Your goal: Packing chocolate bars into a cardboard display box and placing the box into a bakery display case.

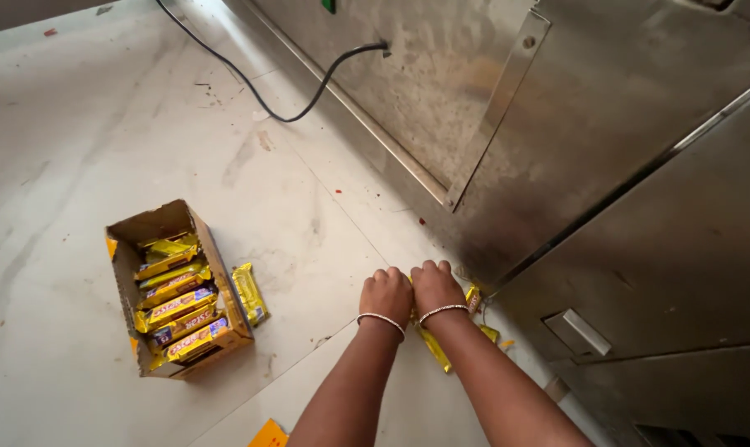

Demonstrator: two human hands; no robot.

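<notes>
From the head camera, both forearms reach down and forward to the pale floor (77,124), wrists bangled and knuckles up. The left hand (385,294) and right hand (435,287) sit side by side, touching, fingers curled closed over yellow snack packets (435,348) beside the steel machine (623,165). Well to the left stands an open cardboard box (218,285) of similar packets, one loose packet (249,293) touching its side.

Head view, steeply down, near floor (77,124)
</notes>
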